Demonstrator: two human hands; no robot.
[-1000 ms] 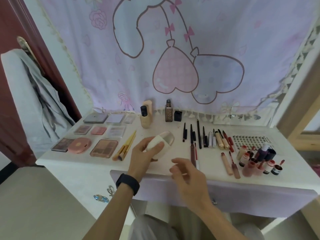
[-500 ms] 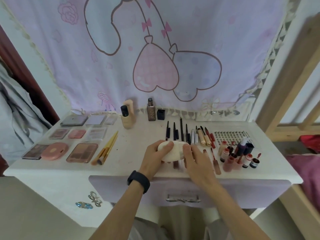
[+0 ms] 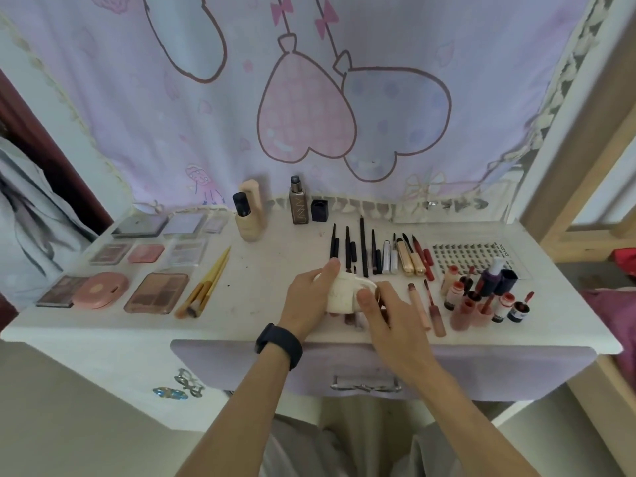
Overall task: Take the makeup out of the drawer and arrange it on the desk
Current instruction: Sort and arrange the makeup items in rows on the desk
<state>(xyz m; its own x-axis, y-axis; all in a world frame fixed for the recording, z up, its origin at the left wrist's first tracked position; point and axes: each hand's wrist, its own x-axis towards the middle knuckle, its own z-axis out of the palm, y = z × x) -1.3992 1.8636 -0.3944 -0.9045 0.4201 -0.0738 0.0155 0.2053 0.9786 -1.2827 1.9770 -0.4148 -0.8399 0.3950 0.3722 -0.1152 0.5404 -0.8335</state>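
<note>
**Nearly laid out: one cream case left in your hands**

The cream case (image 3: pixel 344 293) is at the front middle of the desk (image 3: pixel 268 270), low over the top; you cannot tell whether it touches. Your left hand (image 3: pixel 306 301) grips its left end, thumb over the top edge. Your right hand (image 3: pixel 389 315) pinches the right end, where a gold rim shows. Its long axis runs across the desk, with the left end a little nearer the wall.

Around it the work looks mostly done: pencils (image 3: pixel 363 249) in a row just behind, lip tints (image 3: pixel 481 301) to the right, brushes (image 3: pixel 206 284) and palettes (image 3: pixel 156 293) to the left, bottles (image 3: pixel 249 218) at the back. The drawer (image 3: pixel 361 366) looks closed, so its contents are hidden. What seems left is finding this case a spot, probably the bare patch left of centre.
</note>
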